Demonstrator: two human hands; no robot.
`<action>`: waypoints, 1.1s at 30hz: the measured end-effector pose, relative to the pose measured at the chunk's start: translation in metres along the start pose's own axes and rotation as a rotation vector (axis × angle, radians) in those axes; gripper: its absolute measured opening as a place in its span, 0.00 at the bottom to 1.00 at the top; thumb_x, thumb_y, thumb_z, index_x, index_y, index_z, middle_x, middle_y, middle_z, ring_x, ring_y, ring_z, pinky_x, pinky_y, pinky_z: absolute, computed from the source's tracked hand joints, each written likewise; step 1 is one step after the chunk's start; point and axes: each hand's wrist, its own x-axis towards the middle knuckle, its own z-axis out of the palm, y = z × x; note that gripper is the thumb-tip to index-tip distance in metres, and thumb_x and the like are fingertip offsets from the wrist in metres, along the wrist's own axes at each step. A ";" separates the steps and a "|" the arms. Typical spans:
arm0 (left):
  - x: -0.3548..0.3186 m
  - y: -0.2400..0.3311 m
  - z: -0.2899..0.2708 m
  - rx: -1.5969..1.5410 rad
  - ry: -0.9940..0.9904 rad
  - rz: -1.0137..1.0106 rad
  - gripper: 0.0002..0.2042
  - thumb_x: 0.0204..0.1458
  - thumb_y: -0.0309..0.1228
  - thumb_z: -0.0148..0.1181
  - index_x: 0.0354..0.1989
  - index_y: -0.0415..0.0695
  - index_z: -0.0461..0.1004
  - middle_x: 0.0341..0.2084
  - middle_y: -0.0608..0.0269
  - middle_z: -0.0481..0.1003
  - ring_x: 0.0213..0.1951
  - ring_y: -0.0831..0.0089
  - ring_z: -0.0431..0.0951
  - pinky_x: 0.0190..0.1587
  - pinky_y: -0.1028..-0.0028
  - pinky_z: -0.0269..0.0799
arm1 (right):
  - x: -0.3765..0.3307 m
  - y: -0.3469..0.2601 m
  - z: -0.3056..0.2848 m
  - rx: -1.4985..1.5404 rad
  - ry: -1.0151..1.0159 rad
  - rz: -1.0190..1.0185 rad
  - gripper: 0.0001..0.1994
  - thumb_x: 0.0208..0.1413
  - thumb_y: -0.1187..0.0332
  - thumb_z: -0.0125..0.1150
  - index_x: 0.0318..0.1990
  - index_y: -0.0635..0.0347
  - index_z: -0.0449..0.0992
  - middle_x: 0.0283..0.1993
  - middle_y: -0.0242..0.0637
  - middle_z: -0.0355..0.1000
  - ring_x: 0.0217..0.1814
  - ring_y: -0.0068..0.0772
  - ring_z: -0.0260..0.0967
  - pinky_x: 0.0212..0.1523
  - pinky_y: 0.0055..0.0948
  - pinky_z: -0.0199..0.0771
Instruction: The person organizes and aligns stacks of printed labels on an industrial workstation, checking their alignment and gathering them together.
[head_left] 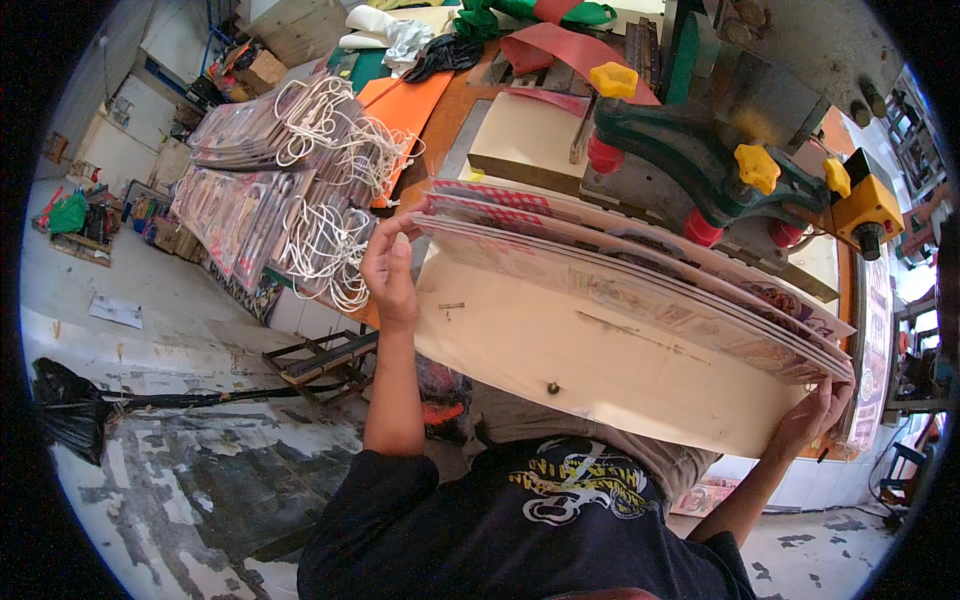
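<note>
Between my two hands stand several flat printed sheets (640,262), tilted on their long edges in a loose, fanned bundle. Some show a red checked pattern along the top. At the bundle's left end, my left hand (393,268) is closed with its thumb pointing up. My right hand (818,410) grips the opposite end, low at the corner. Below the bundle, in front of my body, lies a long cream board (600,365) with a dark spot and scuff marks. My fingers behind the sheets are partly hidden.
Behind the bundle stands a machine with a dark green arm (680,150), yellow knobs and red feet. A yellow control box (868,205) sits at its right. To the left are piles of flat printed bags (250,200) with white cord handles (325,245). A cream block (525,140) rests behind.
</note>
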 end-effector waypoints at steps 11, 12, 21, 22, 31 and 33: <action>0.000 0.001 0.002 -0.012 0.015 -0.005 0.21 0.64 0.40 0.50 0.51 0.30 0.72 0.53 0.43 0.75 0.54 0.59 0.77 0.58 0.63 0.72 | -0.003 -0.011 0.010 -0.016 0.035 0.014 0.25 0.61 0.66 0.52 0.62 0.72 0.64 0.59 0.45 0.66 0.64 0.33 0.63 0.69 0.35 0.56; 0.000 0.000 0.001 -0.010 0.020 -0.006 0.20 0.64 0.39 0.51 0.50 0.30 0.72 0.52 0.45 0.75 0.53 0.60 0.77 0.58 0.63 0.72 | -0.003 -0.010 0.009 -0.016 0.037 0.012 0.25 0.61 0.67 0.52 0.62 0.72 0.64 0.59 0.45 0.66 0.64 0.34 0.63 0.69 0.35 0.56; 0.000 0.001 -0.003 0.136 0.009 0.053 0.17 0.61 0.37 0.53 0.47 0.34 0.74 0.50 0.48 0.75 0.53 0.61 0.76 0.61 0.60 0.67 | 0.000 0.003 -0.006 -0.091 0.048 0.049 0.22 0.59 0.68 0.52 0.59 0.70 0.66 0.56 0.44 0.67 0.61 0.33 0.64 0.66 0.34 0.58; 0.000 0.001 -0.001 0.130 0.015 0.054 0.16 0.61 0.37 0.54 0.47 0.34 0.74 0.49 0.48 0.76 0.53 0.61 0.76 0.61 0.60 0.67 | 0.000 0.004 -0.006 -0.086 0.041 0.028 0.21 0.60 0.67 0.52 0.58 0.69 0.67 0.55 0.43 0.67 0.61 0.33 0.64 0.66 0.35 0.58; 0.000 0.005 0.007 -0.035 -0.010 -0.033 0.16 0.64 0.35 0.53 0.51 0.34 0.70 0.53 0.48 0.74 0.58 0.60 0.73 0.64 0.60 0.65 | 0.001 -0.014 0.014 -0.070 -0.013 -0.023 0.20 0.60 0.65 0.55 0.57 0.67 0.68 0.62 0.46 0.66 0.66 0.37 0.62 0.69 0.40 0.56; -0.002 0.003 0.002 0.034 -0.008 -0.036 0.17 0.64 0.35 0.53 0.52 0.33 0.70 0.54 0.49 0.73 0.58 0.62 0.73 0.64 0.61 0.66 | 0.002 -0.016 0.016 -0.071 -0.017 -0.027 0.21 0.61 0.64 0.55 0.57 0.67 0.68 0.66 0.49 0.65 0.68 0.39 0.61 0.71 0.42 0.55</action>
